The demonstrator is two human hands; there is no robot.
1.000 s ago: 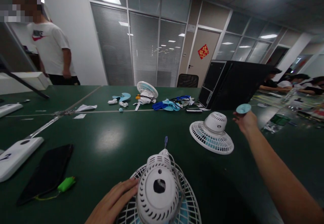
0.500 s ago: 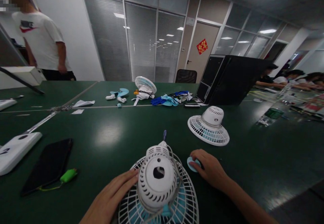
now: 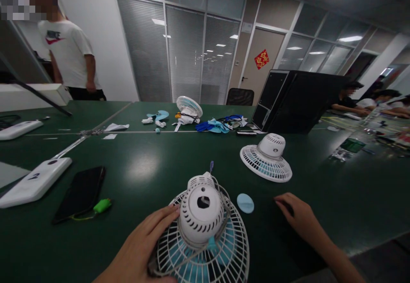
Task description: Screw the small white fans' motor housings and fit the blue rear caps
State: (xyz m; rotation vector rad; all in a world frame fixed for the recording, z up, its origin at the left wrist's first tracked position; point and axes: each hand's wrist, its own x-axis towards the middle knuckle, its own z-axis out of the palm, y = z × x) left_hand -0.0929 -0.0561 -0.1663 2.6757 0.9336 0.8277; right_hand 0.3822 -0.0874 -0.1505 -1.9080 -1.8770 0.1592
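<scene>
A white fan head [image 3: 201,214] with blue blades lies grille-down in front of me, its rear motor housing facing up and a cord across it. My left hand [image 3: 144,236] steadies it from the left, fingertips against the housing and thumb near the grille. On the table to the right, my right hand [image 3: 296,212] is closed, thumb and forefinger pinched at the tabletop; whatever is between them is hidden or too small to make out. A light-blue round disc [image 3: 245,203] lies between the fan and that hand. A screwdriver [image 3: 212,166] sits beyond the fan's far end.
Another white fan head [image 3: 268,158] lies further right. A black computer case [image 3: 297,101] stands behind it. Left are a phone [image 3: 80,193] with a green tag and a white power bank [image 3: 36,180]. Fan parts [image 3: 188,110] and blue gloves [image 3: 205,126] lie at the back. A person [image 3: 68,52] stands far left.
My right hand has let go of the blue disc and moved right, pinching at the tabletop where a tiny dark speck lay. My left hand stays on the fan. The view has shifted slightly.
</scene>
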